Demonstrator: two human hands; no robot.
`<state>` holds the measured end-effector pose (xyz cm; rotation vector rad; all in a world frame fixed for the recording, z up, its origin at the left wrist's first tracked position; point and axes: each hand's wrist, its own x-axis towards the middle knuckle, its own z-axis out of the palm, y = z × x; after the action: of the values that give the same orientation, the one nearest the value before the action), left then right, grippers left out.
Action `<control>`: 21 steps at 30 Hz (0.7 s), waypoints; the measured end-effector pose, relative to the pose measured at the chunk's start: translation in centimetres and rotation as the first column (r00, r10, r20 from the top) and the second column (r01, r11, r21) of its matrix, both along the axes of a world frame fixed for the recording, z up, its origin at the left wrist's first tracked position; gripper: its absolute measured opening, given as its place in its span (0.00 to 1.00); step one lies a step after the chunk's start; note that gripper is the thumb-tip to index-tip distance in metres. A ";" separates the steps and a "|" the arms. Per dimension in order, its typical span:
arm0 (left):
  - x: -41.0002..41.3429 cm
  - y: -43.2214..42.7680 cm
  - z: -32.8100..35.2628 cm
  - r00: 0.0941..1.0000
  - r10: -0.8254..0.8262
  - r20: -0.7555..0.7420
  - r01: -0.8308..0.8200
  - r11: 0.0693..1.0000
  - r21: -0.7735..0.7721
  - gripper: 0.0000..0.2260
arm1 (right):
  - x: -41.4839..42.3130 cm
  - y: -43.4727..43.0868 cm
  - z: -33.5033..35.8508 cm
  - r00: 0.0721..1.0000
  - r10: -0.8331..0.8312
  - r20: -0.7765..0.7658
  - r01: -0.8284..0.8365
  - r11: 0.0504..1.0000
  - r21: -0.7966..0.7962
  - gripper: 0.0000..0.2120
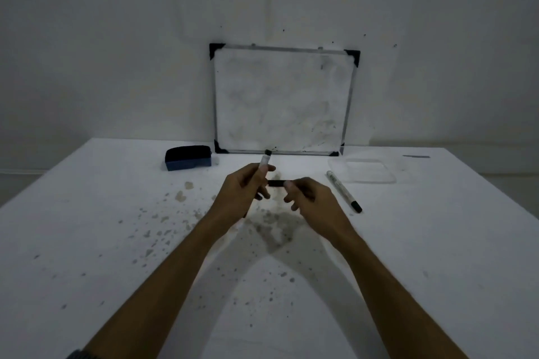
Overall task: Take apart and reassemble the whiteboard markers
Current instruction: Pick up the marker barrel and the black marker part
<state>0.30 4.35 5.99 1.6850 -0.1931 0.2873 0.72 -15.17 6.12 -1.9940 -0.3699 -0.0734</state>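
Observation:
My left hand (243,191) grips a white whiteboard marker body (264,162) that points up and away, its dark end at the top. My right hand (309,197) pinches a short black piece, apparently a cap (276,183), between thumb and fingers, held level just right of my left hand. Both hands hover above the stained white table (116,213). A second whole marker (342,190), white with a black cap toward me, lies on the table to the right of my right hand.
A small framed whiteboard (283,99) leans against the wall at the table's back. A dark blue eraser (188,157) sits left of it. A clear shallow plastic tray (363,169) lies at the back right. Ink stains spot the table's middle.

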 end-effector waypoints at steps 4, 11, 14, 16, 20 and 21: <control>0.2 0.7 -1.5 0.998 0.024 -0.050 -0.021 0.997 0.071 0.15 | 2.4 1.4 -0.9 0.996 -0.077 0.043 0.062 0.957 0.283 0.11; 0.8 0.6 -5.0 0.981 0.021 0.190 -0.128 0.813 0.567 0.18 | 3.0 3.5 -4.8 0.967 -0.172 0.188 0.153 0.982 0.113 0.16; 1.1 0.4 -5.5 0.921 -0.061 0.385 -0.229 0.715 0.660 0.15 | 3.4 3.3 -5.1 0.938 -0.244 0.248 0.256 0.966 -0.019 0.24; 1.2 0.3 -5.5 0.878 -0.119 0.464 -0.285 0.650 0.705 0.14 | 3.5 3.0 -5.2 0.928 -0.281 0.243 0.314 0.943 -0.109 0.31; 1.0 0.4 -4.9 0.859 -0.152 0.489 -0.318 0.590 0.742 0.16 | 4.2 2.7 -5.0 0.928 -0.345 0.145 0.364 0.921 -0.137 0.34; 0.8 0.5 -4.8 0.873 -0.134 0.468 -0.306 0.598 0.741 0.16 | 4.4 2.5 -4.9 0.929 -0.351 0.118 0.365 0.922 -0.132 0.34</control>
<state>1.06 4.83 1.19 2.5169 -0.7078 0.8001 5.08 -12.63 1.26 -2.1954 -0.0640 -0.3797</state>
